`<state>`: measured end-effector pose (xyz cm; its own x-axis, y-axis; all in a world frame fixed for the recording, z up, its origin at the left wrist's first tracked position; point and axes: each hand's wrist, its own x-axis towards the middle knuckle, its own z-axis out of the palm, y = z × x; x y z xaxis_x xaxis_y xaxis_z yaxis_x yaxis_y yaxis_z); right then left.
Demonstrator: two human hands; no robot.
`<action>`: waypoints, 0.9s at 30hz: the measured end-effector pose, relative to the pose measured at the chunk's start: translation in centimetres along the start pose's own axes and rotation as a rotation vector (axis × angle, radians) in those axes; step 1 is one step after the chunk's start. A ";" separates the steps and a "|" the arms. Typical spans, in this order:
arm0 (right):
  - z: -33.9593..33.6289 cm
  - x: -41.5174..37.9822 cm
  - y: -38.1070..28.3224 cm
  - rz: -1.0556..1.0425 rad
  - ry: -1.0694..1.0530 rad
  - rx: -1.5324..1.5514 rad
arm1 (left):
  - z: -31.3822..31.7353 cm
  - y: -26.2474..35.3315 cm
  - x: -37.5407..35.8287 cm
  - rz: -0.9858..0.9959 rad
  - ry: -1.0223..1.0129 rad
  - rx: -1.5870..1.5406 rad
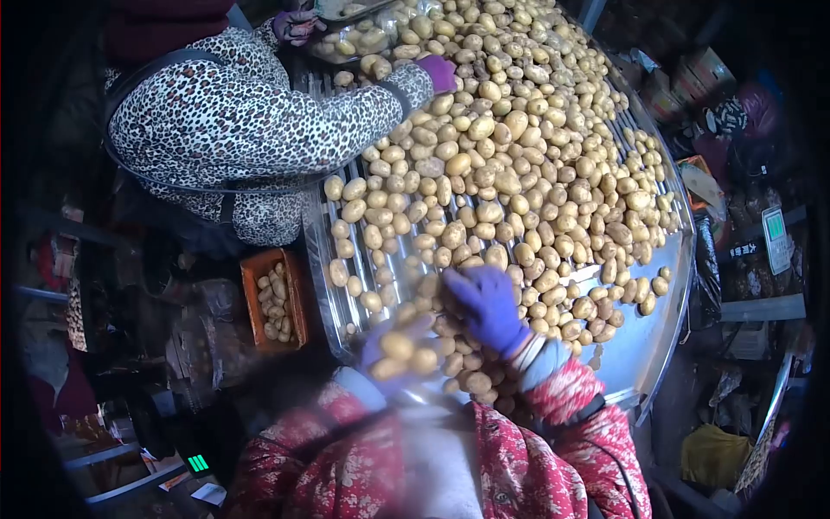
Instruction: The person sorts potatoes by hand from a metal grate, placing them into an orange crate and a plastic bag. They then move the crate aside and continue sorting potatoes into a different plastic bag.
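Note:
My left hand (373, 349), in a purple glove and smeared by motion, cups several potatoes (398, 347) near the lower left of the sorting table. My right hand (491, 308), also gloved in purple, lies palm down over the pile of potatoes (510, 182). One of its digits stretches out to the left, apart from the others, and the fingertips touch potatoes. More potatoes (474, 382) lie just below it, close to my body. Yellow-brown potatoes of mixed sizes cover most of the table.
The metal table has a slatted bed and a raised rim (664, 368). At the upper left a co-worker in a leopard-print top (233, 121) reaches a purple-gloved hand (437, 74) into the pile. An orange crate (251, 292) of potatoes stands left. A yellow bag (716, 456) lies lower right.

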<state>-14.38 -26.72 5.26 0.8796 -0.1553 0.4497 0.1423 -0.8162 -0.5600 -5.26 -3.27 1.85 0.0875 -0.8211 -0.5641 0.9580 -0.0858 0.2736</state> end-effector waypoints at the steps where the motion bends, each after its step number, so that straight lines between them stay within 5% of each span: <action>1: 0.4 -0.6 -2.2 0.063 -0.019 0.125 | 0.2 -0.5 -0.4 0.045 0.058 0.071; 3: 2.9 -2.9 -3.9 0.064 0.028 0.299 | -0.2 -0.5 -0.6 0.130 0.067 0.266; 6: 4.1 -2.9 -2.8 0.086 0.056 0.322 | 1.7 0.0 -0.2 0.556 -0.481 0.533; 9: -0.5 2.9 0.1 0.031 0.195 0.021 | 1.4 -2.2 -1.0 0.396 -0.242 -0.103; 11: -0.1 4.4 7.6 0.182 0.296 -0.360 | 3.6 0.0 -1.5 0.127 -0.018 -0.070; 13: 0.6 4.4 14.5 0.386 -0.074 -0.347 | 2.9 0.0 -1.5 0.124 0.078 0.010; 15: -0.2 4.4 15.0 0.346 0.049 -0.116 | 5.2 0.2 -2.5 0.203 0.137 0.133; 19: -0.3 2.4 6.8 0.297 0.237 0.202 | 3.6 0.9 -2.7 0.245 -0.199 0.151; 21: 0.6 0.9 1.1 0.064 0.173 0.291 | 1.4 -0.2 -2.1 0.188 -0.246 0.137; 22: 2.3 -0.6 -0.5 0.139 0.008 0.368 | 0.5 -0.7 -1.6 0.161 -0.178 0.153; 23: 2.9 -1.2 -2.5 0.007 0.080 0.292 | -0.1 -0.8 -1.4 0.137 -0.109 0.172; 25: 3.9 -1.5 -3.6 -0.036 -0.005 0.281 | 0.5 0.2 -0.8 0.308 -0.167 0.766; 27: 4.5 -1.1 -2.3 -0.018 -0.024 0.395 | 1.9 0.8 -1.8 0.241 -0.143 0.546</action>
<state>-13.62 -22.16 2.93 0.8852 -0.1258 0.4480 0.3171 -0.5414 -0.7787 -5.16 -2.99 4.58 0.2105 -0.9176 -0.3372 0.6346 -0.1341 0.7611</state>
